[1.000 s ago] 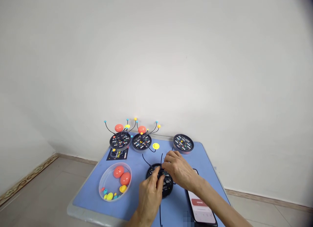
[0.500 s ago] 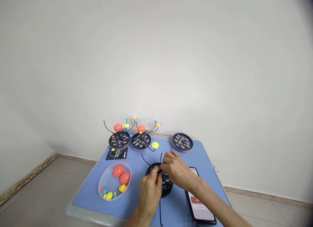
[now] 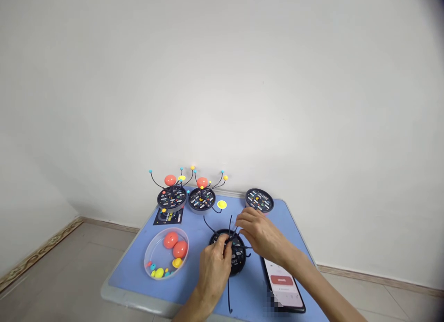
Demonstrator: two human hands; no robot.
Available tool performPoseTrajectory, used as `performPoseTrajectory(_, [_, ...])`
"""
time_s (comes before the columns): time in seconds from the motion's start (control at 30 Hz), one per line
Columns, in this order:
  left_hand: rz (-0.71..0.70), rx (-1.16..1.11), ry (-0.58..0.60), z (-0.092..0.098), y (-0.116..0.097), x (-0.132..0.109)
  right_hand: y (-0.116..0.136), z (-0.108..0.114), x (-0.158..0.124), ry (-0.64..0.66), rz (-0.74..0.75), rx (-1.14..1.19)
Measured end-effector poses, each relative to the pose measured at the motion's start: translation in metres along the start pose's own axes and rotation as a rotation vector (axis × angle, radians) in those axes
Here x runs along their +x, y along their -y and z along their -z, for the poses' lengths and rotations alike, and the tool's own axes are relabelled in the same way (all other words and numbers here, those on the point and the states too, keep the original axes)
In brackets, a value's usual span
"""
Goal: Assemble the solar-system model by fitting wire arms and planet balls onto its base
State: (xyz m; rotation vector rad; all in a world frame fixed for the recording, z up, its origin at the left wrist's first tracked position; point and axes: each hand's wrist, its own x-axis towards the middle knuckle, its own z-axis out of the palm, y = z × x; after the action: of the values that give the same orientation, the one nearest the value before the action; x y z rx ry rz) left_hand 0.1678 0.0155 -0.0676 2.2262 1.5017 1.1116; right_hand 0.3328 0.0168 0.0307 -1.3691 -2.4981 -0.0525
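Observation:
On the table in front of me, a round black base [image 3: 237, 268] with printed labels carries several thin curved black rods [image 3: 210, 226] fanning out from its middle. My left hand [image 3: 215, 263] is closed at the centre of the base, thumb and fingers pinching the hub where the rods meet; the hub itself is mostly hidden. My right hand [image 3: 259, 230] hovers over the far right part of the base. Its curled fingertips are at a black rod that slants up from the hub, and they appear to pinch it.
Left of the base is a clear round tray [image 3: 145, 262] with red, yellow and blue balls. Two finished-looking planet models [image 3: 171, 198] stand at the back left by a dark card [image 3: 174, 217]. Another round base [image 3: 259, 200] lies back right. A phone [image 3: 281, 285] is under my right forearm.
My right hand has drawn back from the hub, up and to the right, uncovering more rods on the right side. My left hand keeps its pinch at the hub. The view has shifted slightly.

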Motion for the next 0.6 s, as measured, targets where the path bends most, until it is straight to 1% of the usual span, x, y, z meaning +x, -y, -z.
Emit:
performPoseTrajectory(0.07, [0.009, 0.025, 0.018, 0.001, 0.000, 0.000, -0.004, 0.008, -0.010, -0.108, -0.030, 0.036])
performPoseTrajectory(0.17, [0.002, 0.048, 0.025, 0.003, -0.001, 0.000, -0.007, 0.017, -0.029, -0.201, -0.071, 0.006])
performPoseTrajectory(0.23, [-0.030, 0.034, -0.010, 0.007, -0.002, -0.002, -0.007, 0.020, -0.043, -0.233, -0.103, -0.038])
performPoseTrajectory(0.3, [-0.091, 0.010, -0.077, 0.013, -0.001, -0.006, -0.005, 0.020, -0.058, -0.258, -0.135, -0.064])
performPoseTrajectory(0.43, [-0.215, -0.052, -0.213, 0.036, 0.005, -0.024, 0.005, 0.013, -0.089, -0.303, -0.189, -0.067])
performPoseTrajectory(0.53, [-0.255, -0.120, -0.264, 0.060, 0.017, -0.043, 0.013, 0.002, -0.115, -0.359, -0.226, -0.065])
performPoseTrajectory(0.6, [-0.260, -0.126, -0.312, 0.076, 0.029, -0.055, 0.020, -0.008, -0.135, -0.417, -0.220, -0.069])
